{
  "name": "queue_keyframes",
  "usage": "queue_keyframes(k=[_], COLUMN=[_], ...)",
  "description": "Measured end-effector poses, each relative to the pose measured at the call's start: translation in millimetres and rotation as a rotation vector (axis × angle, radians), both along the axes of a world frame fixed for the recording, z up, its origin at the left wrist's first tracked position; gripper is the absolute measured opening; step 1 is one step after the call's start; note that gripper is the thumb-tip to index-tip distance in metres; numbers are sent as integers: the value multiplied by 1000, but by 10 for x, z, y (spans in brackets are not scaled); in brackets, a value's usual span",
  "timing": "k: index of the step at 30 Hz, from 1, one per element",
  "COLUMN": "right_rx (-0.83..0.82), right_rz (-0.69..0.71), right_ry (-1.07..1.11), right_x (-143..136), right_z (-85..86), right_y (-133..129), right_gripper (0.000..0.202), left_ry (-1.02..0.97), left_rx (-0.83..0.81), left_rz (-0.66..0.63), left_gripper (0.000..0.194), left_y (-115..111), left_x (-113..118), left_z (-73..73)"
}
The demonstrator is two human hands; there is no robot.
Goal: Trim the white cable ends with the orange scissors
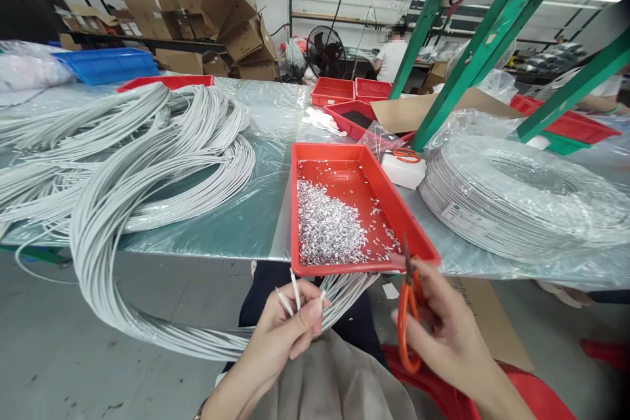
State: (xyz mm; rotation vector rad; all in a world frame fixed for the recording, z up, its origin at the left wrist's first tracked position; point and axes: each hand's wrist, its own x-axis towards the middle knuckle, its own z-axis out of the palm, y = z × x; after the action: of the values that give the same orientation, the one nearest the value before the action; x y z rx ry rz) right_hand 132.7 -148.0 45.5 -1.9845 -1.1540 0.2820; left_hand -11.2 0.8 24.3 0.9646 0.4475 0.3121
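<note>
My left hand (290,321) is closed around a few white cable ends (296,290) that stick up between the fingers. A thick bundle of the same white cable (162,335) runs under that hand across my lap and loops up onto the table at the left. In my right hand (447,321) is a pair of scissors (404,321) with orange handles, its dark blades pointing up by the tray's near right corner. The red tray (344,269) sits at the table's front edge and holds a heap of small shiny metal pieces (327,223).
Coiled white cables (197,125) cover the left of the table (260,223). A plastic-wrapped cable coil (516,203) lies at the right, near green metal posts (472,59). Behind the tray are a white box (403,170) and red bins (332,90). A person (392,56) sits further back.
</note>
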Motion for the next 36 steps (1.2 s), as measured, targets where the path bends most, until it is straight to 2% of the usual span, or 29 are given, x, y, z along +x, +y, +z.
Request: queue_keyframes(k=[3,5,7,11,14,18,25,30,36], right_rx=[-203,-260,-199,23,154,207,195,166,196], right_rz=[167,234,216,132,118,83,74,32,7], right_ry=[1,62,191,593,756,790,741,664,723], right_x=[-58,-109,-148,-191,-217,-246,-244,-274,-300], right_z=[15,23,8,-57,-69,-58,-131,-80,-10], right_y=[-34,-14,43,232,370,440,379,418,440], right_gripper=[64,65,55,19,15,17,13,13,14], left_ry=[15,30,33,31,43,29,11,26,22], left_rx=[-16,-4,23,178,319,422,502,475,404], left_rz=[30,30,20,-6,4,36,58,44,55], left_gripper=[29,29,31,33,31,26,20,21,25], left_y=[-9,-13,-19,-54,-93,-120,-111,-110,-104], left_x=[4,8,10,20,36,54,60,69,79], left_z=[-3,-23,-53,-101,-115,-135,-121,-97,-108])
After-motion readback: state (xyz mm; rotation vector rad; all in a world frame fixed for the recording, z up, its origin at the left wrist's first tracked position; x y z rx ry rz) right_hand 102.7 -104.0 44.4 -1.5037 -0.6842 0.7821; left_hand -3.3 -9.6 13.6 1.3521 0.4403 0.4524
